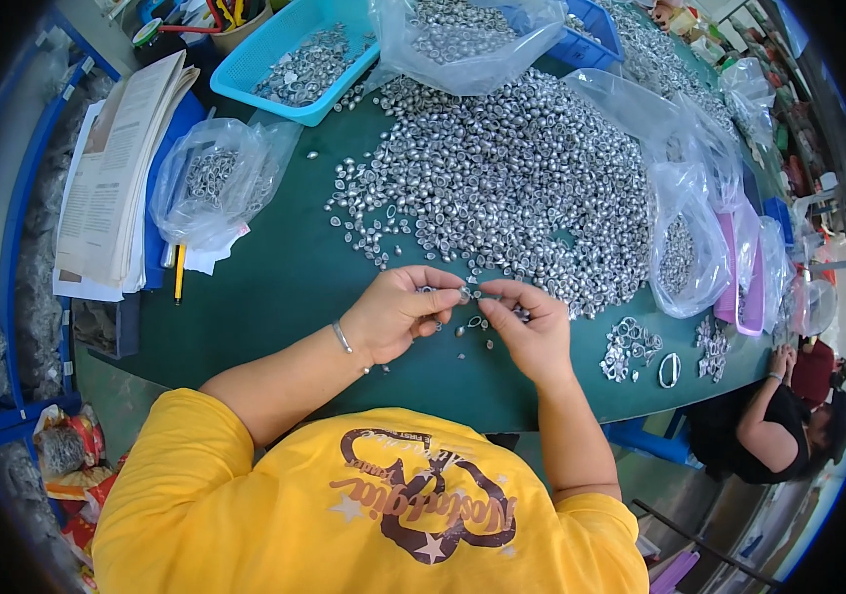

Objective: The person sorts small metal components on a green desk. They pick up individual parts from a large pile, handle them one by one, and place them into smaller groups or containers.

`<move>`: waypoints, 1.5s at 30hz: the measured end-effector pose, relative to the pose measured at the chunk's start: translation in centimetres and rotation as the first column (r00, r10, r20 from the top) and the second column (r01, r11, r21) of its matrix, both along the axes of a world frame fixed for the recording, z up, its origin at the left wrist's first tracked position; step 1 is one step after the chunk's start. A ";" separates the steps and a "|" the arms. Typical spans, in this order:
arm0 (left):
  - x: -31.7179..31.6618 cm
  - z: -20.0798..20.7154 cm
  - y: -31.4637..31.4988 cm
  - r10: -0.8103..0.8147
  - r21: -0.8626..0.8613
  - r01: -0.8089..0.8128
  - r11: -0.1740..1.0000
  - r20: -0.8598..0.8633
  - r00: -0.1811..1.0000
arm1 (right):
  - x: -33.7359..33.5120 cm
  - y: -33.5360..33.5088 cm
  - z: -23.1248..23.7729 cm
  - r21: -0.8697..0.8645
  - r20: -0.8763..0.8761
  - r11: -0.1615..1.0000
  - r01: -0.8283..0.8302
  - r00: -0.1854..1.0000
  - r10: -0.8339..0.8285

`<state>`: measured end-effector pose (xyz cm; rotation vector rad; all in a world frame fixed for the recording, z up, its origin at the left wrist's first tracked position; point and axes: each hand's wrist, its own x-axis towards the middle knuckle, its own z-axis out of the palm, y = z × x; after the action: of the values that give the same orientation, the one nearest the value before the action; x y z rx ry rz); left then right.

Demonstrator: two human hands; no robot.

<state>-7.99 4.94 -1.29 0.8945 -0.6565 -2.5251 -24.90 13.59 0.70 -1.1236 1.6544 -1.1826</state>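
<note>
My left hand point(395, 315), a silver bangle at its wrist, is closed in a pinch on a small silvery metal piece point(465, 295). My right hand point(534, 332) meets it there, thumb and forefinger closed at the piece's right side. More silvery bits show under the curled fingers of both hands; how many is hidden. Just below the fingertips, a small open metal ring point(474, 322) and a few tiny pieces lie on the green table point(284, 337). Beyond my hands spreads a large heap of small silvery drop-shaped metal parts point(512, 178).
A turquoise basket point(235, 84) and clear plastic bags point(685, 267) of parts surround the heap. At left lie a part-filled bag point(215, 183), papers point(111, 178) and a yellow pen point(179, 274). Linked metal pieces point(629, 346) lie at right. Another person point(774, 436) sits at far right.
</note>
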 end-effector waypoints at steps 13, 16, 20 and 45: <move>-1.0 1.4 1.3 0.070 -0.547 0.109 0.830 0.296 0.953 | 1.8 0.0 0.4 -0.216 -0.323 0.976 -0.013 0.945 -0.059; -1.2 1.9 1.1 0.153 -0.431 -0.009 0.902 0.301 0.941 | 1.5 0.1 -0.3 -0.274 -0.381 0.956 0.106 0.901 -0.209; -0.2 1.2 -0.1 0.186 -0.299 -0.127 0.946 0.177 0.967 | -0.4 -0.2 -0.5 -0.172 -0.552 0.982 0.074 0.818 -0.159; 0.8 1.3 1.3 0.104 -0.280 -0.045 0.959 0.199 0.974 | 1.5 1.5 -0.4 0.000 -0.083 0.990 -0.141 0.987 0.140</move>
<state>-7.16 6.23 0.01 1.0712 -0.9912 -2.2184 -23.44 15.06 0.27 -1.2864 1.6060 -1.0639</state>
